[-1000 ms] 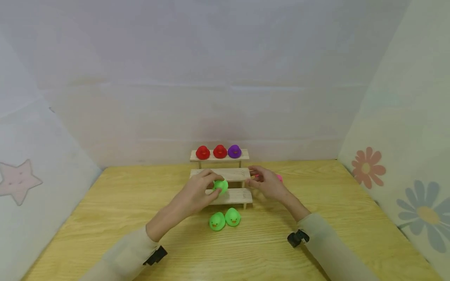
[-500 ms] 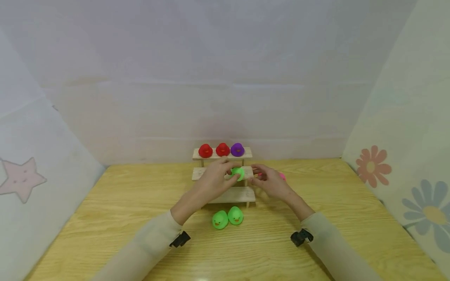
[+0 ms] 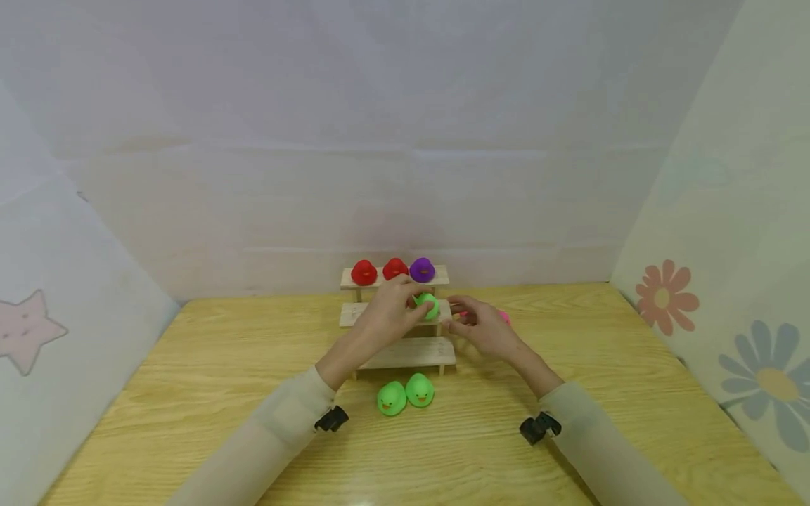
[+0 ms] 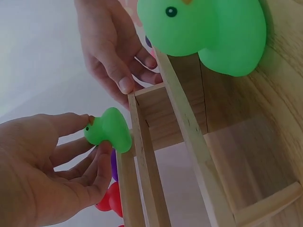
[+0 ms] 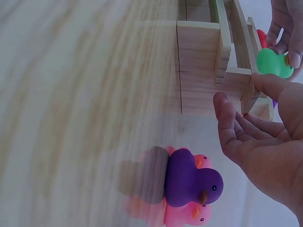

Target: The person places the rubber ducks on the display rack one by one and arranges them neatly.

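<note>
My left hand pinches a green rubber duck between thumb and fingers, right over the right end of the middle shelf. In the left wrist view this duck sits close against the shelf's edge. The three-tier wooden stand has its right end held by my right hand, thumb at the middle shelf's corner and fingers curved round behind. On the top shelf stand two red ducks and a purple duck. Two more green ducks sit on the table before the stand.
Beyond my right hand, a pink duck shows partly. The right wrist view has another purple duck there, with pink ducks beside it. White sheeting walls the wooden table at the back and both sides.
My left hand has carried the green duck from above the lowest shelf up and rightward to the middle shelf's right end. My right hand has kept its place at the stand.
</note>
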`<action>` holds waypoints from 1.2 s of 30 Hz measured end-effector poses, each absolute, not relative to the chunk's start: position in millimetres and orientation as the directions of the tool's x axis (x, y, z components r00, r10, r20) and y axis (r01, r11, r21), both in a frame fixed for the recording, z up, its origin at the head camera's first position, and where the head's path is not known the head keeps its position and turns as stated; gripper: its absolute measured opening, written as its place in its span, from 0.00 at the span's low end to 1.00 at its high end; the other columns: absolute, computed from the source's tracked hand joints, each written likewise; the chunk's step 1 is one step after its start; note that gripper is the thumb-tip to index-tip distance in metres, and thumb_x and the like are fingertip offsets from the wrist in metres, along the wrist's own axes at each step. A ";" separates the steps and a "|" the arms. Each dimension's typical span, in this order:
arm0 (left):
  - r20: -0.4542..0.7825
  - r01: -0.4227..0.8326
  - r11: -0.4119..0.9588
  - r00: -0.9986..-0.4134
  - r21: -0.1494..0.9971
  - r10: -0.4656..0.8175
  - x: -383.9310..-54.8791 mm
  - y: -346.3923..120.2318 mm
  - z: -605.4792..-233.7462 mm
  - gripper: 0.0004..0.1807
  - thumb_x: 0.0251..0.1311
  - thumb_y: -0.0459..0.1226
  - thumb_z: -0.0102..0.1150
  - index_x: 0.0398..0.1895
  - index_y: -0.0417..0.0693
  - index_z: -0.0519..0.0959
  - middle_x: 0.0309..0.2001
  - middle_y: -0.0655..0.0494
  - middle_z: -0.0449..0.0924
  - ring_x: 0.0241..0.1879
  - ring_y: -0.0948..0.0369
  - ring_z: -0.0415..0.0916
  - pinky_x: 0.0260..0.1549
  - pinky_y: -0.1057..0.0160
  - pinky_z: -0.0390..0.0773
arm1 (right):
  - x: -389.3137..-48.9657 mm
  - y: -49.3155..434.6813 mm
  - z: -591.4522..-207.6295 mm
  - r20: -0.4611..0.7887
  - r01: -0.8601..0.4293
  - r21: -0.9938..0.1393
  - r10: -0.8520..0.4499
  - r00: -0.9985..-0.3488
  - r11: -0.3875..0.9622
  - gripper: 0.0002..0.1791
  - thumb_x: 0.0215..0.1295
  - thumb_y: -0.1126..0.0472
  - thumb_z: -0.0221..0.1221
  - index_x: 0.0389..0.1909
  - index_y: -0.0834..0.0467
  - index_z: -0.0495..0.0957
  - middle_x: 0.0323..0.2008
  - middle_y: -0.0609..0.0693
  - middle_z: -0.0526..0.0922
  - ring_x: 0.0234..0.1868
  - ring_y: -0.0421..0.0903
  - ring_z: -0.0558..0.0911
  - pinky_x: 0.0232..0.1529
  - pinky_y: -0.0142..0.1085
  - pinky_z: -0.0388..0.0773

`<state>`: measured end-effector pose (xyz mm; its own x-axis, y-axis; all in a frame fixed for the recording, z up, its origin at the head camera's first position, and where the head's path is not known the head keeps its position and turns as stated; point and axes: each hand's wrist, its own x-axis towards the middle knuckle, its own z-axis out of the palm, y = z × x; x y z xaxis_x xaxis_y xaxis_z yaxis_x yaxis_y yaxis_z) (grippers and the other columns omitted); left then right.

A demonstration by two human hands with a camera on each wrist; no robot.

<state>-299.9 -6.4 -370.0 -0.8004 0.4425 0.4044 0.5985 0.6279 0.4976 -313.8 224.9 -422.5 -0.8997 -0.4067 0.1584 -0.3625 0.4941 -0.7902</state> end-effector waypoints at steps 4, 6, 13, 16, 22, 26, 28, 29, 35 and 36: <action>0.401 0.596 0.625 -0.803 0.504 0.441 -301.6 -6.4 -368.1 0.16 0.68 0.39 0.66 0.55 0.43 0.85 0.43 0.51 0.78 0.34 0.63 0.78 0.31 0.69 0.79 | -314.2 224.3 -420.5 0.165 -0.364 -0.784 -0.397 -0.903 0.503 0.32 0.72 0.52 0.64 0.73 0.58 0.68 0.61 0.57 0.79 0.54 0.55 0.82 0.53 0.47 0.80; 0.406 0.596 0.624 -0.802 0.506 0.438 -303.5 -6.7 -367.9 0.16 0.68 0.39 0.67 0.55 0.43 0.85 0.42 0.51 0.78 0.34 0.62 0.77 0.31 0.68 0.79 | -315.2 224.2 -420.1 0.177 -0.373 -0.779 -0.394 -0.902 0.505 0.32 0.72 0.52 0.64 0.72 0.58 0.69 0.60 0.58 0.79 0.53 0.54 0.82 0.52 0.47 0.81; 0.364 0.570 0.623 -0.822 0.536 0.438 -308.4 -10.9 -377.1 0.17 0.69 0.40 0.65 0.56 0.41 0.84 0.43 0.51 0.78 0.36 0.62 0.76 0.33 0.66 0.79 | -316.0 222.1 -425.1 0.168 -0.366 -0.778 -0.392 -0.904 0.510 0.34 0.71 0.52 0.65 0.72 0.62 0.68 0.58 0.57 0.80 0.51 0.52 0.82 0.50 0.45 0.81; 0.359 0.574 0.614 -0.819 0.542 0.448 -309.4 -12.1 -380.7 0.19 0.69 0.40 0.65 0.58 0.40 0.82 0.44 0.51 0.78 0.36 0.61 0.77 0.33 0.66 0.79 | -317.6 221.9 -427.8 0.161 -0.358 -0.781 -0.389 -0.907 0.512 0.34 0.71 0.51 0.64 0.73 0.60 0.68 0.58 0.56 0.80 0.51 0.50 0.82 0.50 0.44 0.81; 0.364 0.584 0.603 -0.812 0.543 0.457 -312.8 -12.1 -382.3 0.19 0.69 0.39 0.65 0.60 0.40 0.82 0.44 0.52 0.77 0.36 0.62 0.77 0.32 0.67 0.79 | -320.3 222.4 -427.8 0.165 -0.360 -0.780 -0.386 -0.908 0.513 0.34 0.71 0.51 0.64 0.73 0.59 0.68 0.59 0.55 0.80 0.51 0.50 0.82 0.50 0.44 0.81; 0.357 0.581 0.608 -0.813 0.541 0.459 -314.8 -10.9 -382.4 0.20 0.69 0.39 0.65 0.60 0.40 0.81 0.45 0.52 0.77 0.37 0.62 0.78 0.33 0.68 0.80 | -320.7 223.0 -426.3 0.171 -0.368 -0.776 -0.390 -0.905 0.512 0.34 0.72 0.51 0.64 0.73 0.59 0.68 0.59 0.56 0.80 0.51 0.51 0.82 0.50 0.45 0.81; 0.359 0.581 0.617 -0.814 0.531 0.457 -315.4 -10.7 -382.6 0.20 0.69 0.39 0.64 0.60 0.40 0.81 0.46 0.52 0.77 0.36 0.62 0.78 0.33 0.68 0.80 | -321.7 223.0 -426.2 0.175 -0.373 -0.771 -0.392 -0.903 0.516 0.34 0.72 0.50 0.64 0.73 0.59 0.68 0.59 0.57 0.80 0.51 0.51 0.82 0.50 0.45 0.81; 0.360 0.580 0.623 -0.814 0.524 0.456 -315.4 -10.6 -382.6 0.20 0.70 0.39 0.64 0.61 0.40 0.81 0.46 0.52 0.77 0.36 0.62 0.78 0.33 0.68 0.80 | -322.0 222.8 -426.3 0.179 -0.379 -0.768 -0.394 -0.901 0.517 0.34 0.72 0.50 0.64 0.73 0.60 0.68 0.59 0.57 0.80 0.51 0.52 0.82 0.50 0.45 0.81; 0.359 0.581 0.642 -0.814 0.500 0.457 -316.3 -10.6 -386.1 0.20 0.71 0.41 0.63 0.62 0.42 0.80 0.49 0.52 0.77 0.37 0.62 0.79 0.33 0.68 0.80 | -323.1 222.5 -426.9 0.180 -0.381 -0.756 -0.390 -0.903 0.533 0.34 0.71 0.51 0.64 0.73 0.61 0.68 0.59 0.57 0.80 0.51 0.51 0.82 0.50 0.44 0.81; 0.360 0.582 0.643 -0.814 0.499 0.456 -316.2 -10.7 -386.7 0.20 0.71 0.41 0.62 0.62 0.42 0.80 0.49 0.52 0.76 0.37 0.63 0.79 0.33 0.68 0.80 | -323.1 222.6 -427.0 0.178 -0.379 -0.756 -0.390 -0.904 0.534 0.34 0.71 0.51 0.64 0.73 0.61 0.68 0.59 0.57 0.80 0.51 0.50 0.83 0.50 0.44 0.81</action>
<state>-316.2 -10.7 -386.7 -0.8135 0.4565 0.3603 0.5815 0.6425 0.4990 -323.1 222.6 -427.0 -0.9037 -0.3895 0.1780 -0.3791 0.5342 -0.7556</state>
